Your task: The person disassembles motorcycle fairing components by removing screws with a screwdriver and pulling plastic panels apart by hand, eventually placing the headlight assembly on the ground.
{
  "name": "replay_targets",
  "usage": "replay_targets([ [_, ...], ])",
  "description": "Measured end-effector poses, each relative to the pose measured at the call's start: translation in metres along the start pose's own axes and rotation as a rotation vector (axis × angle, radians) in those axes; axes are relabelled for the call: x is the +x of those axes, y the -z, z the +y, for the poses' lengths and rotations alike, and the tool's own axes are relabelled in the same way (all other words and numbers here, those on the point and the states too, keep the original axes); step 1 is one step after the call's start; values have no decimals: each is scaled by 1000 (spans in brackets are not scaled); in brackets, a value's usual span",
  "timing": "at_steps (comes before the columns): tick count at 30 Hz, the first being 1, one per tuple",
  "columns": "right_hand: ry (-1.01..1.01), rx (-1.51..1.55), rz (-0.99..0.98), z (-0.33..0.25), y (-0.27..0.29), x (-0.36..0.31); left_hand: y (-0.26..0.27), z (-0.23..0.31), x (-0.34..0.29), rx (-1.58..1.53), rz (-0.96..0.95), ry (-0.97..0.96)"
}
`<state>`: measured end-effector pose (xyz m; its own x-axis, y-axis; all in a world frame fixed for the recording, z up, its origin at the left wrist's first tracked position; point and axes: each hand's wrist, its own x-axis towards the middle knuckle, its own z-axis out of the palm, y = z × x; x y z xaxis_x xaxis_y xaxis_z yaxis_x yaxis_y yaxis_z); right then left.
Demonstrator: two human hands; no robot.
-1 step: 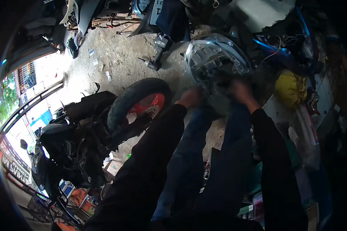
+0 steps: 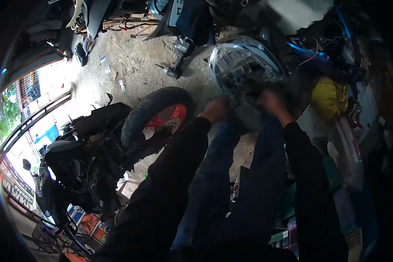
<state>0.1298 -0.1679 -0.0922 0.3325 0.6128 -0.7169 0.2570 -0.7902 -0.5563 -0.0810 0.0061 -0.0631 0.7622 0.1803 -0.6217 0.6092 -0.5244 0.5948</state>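
Note:
Between my knees and the floor beyond stands what looks like a motorcycle headlight unit (image 2: 242, 50), with a clear curved lens rim and dark inner parts. My left hand (image 2: 215, 110) is closed at its near left edge, the fingers curled and dim. At the near right edge my right hand (image 2: 273, 103) is closed like a fist beside a dark, blurred area. What lies in the right fingers is hidden by shadow and blur. Both forearms, in black sleeves, reach forward over my legs in blue jeans (image 2: 209, 174).
A black motorcycle (image 2: 83, 161) stands at left, its tyre (image 2: 137, 115) on a red wheel close to my left arm. A cordless drill (image 2: 179, 56) lies on the concrete floor ahead. Blue-edged fairing parts (image 2: 312, 56) and a yellow bag (image 2: 329, 98) are at right.

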Motion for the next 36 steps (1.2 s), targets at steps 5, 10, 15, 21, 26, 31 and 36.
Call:
replay_targets([
  [5, -54, -18, 74, -3, -42, -23, 3, 10, -23, -79, -86, -83],
  [10, 31, -74, 10, -2, -60, -45, -19, -25, -47, -16, -186, 131],
  [15, -36, -47, 125, 27, -48, -71, -39, -51, -54, 112, -235, 69],
  [21, -161, 3, 182, 80, -35, -90, -39, -10, -28, 114, -330, 22],
  [26, -22, -1, 267, 77, -54, -73, -50, -23, 6, 144, -278, -109],
  [31, 1, -81, 73, 36, -56, -51, -38, -12, 22, -17, -185, -26],
  [36, 249, -145, 55, -44, -74, -5, -8, -54, 26, 46, -88, 101],
])
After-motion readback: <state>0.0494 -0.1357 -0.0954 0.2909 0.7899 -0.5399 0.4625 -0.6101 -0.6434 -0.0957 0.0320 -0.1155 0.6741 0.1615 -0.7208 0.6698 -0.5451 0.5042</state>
